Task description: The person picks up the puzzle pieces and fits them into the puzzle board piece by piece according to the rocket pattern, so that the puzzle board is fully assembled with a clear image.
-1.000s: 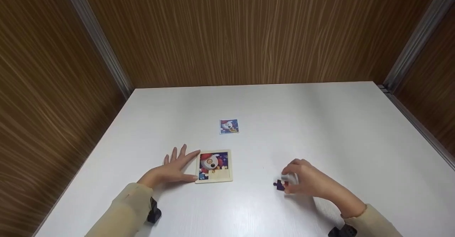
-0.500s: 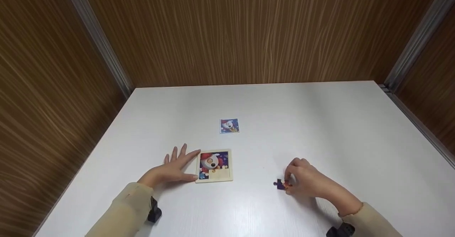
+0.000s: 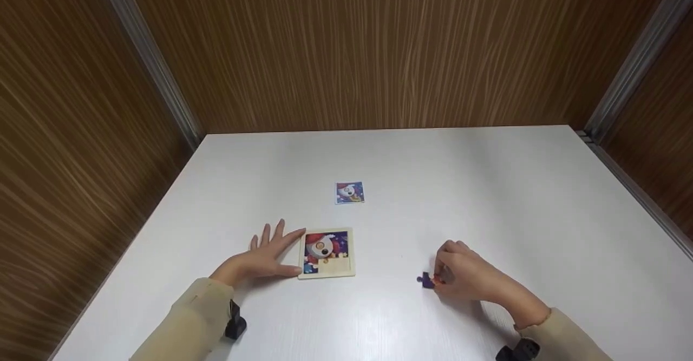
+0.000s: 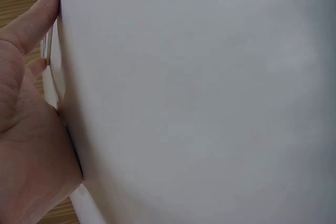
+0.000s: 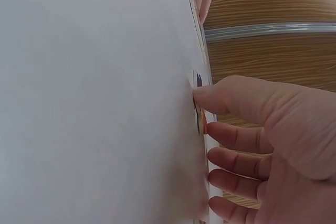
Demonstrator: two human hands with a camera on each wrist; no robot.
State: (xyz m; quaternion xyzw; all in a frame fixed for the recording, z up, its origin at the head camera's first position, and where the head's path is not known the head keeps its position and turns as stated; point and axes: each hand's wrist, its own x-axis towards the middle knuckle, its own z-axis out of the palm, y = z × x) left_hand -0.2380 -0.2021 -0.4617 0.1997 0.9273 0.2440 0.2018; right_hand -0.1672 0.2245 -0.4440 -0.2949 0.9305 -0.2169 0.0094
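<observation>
In the head view, a wooden tray puzzle (image 3: 351, 270) lies on the white table, showing a cartoon with a bare patch at its lower right. My left hand (image 3: 263, 258) rests at its left side, fingers spread, with thumb and index finger touching the frame. On the right, my right hand (image 3: 466, 274) pinches a puzzle piece (image 3: 426, 280), dark purple with a knob to the left and orange near the fingertips. Whether this is one piece or two joined is hidden. In the right wrist view, the thumb touches the flat piece (image 5: 199, 80) at its near edge.
A small square picture card (image 3: 350, 192) with a similar cartoon lies behind the tray puzzle. The white table (image 3: 390, 161) is bordered by wood-grain panels (image 3: 379, 52) at the back and sides.
A whitish blurred shape between my right fingers has given way to an orange part lying flat against the purple one. My right hand has shifted only slightly. The left hand stays still.
</observation>
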